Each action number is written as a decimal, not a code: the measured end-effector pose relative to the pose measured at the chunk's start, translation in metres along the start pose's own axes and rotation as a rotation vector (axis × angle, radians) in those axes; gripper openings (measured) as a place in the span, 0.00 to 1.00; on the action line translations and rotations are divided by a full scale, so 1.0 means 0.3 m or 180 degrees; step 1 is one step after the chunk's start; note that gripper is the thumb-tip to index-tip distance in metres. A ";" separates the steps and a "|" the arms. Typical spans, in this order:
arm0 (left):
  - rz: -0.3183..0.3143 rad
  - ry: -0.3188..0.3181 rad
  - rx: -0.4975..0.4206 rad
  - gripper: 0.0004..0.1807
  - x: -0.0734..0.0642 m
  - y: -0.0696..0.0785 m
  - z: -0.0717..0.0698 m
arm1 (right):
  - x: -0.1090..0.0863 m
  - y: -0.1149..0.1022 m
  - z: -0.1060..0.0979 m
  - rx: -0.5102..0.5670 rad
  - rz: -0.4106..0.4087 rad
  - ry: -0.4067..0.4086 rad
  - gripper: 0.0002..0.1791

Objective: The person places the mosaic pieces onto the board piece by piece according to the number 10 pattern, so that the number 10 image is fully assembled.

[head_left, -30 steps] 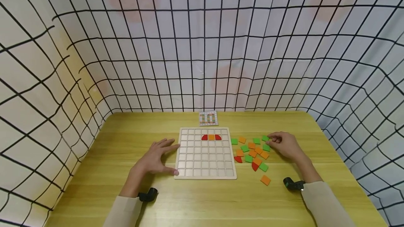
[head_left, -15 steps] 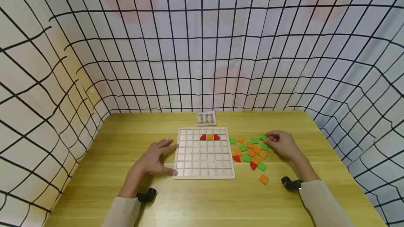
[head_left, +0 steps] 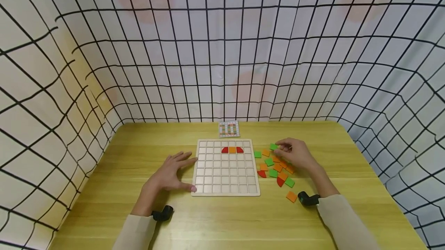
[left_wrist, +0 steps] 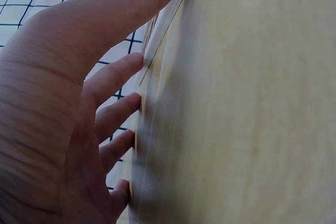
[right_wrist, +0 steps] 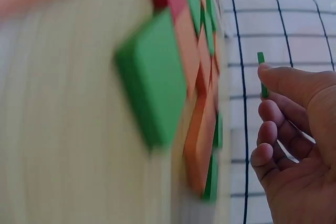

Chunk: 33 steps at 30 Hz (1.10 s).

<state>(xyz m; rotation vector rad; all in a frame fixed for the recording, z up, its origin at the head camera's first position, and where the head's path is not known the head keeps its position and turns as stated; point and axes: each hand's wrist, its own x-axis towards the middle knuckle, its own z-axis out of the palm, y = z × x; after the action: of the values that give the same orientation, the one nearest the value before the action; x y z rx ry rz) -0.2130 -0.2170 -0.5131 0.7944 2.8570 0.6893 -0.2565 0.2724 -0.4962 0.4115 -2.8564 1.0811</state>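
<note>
My right hand (head_left: 295, 152) pinches a green square tile (right_wrist: 263, 74) between thumb and fingers, held up over the loose tiles right of the board. The other fingers curl behind it in the right wrist view. A white gridded board (head_left: 226, 178) lies flat in the middle. In one of its upper rows an orange square tile (head_left: 232, 150) sits between two red quarter-round tiles. My left hand (head_left: 170, 172) rests at the board's left edge, fingers spread and straight, thumb at the lower left corner and a fingertip higher along the side.
Loose green, orange and red tiles (head_left: 273, 173) lie right of the board, some overlapping. One orange tile (head_left: 291, 196) lies apart, nearer the front. A small pattern card (head_left: 229, 129) lies behind the board. White walls with black grid lines (head_left: 222, 68) enclose the table (head_left: 222, 223).
My right hand has picked up a green tile from the far right of the pile and carried it left towards the board. The left hand stays put.
</note>
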 end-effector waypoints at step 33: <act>-0.0068 -0.0029 -0.0026 0.56 0.005 -0.004 -0.002 | 0.076 -0.216 0.289 0.0351 -0.0181 -0.0466 0.14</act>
<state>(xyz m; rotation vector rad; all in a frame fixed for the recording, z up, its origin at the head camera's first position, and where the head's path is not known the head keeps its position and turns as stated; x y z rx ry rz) -0.2148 -0.2174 -0.5131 0.7626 2.8486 0.6924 -0.2578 0.1635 -0.5164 0.5990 -2.8969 1.2518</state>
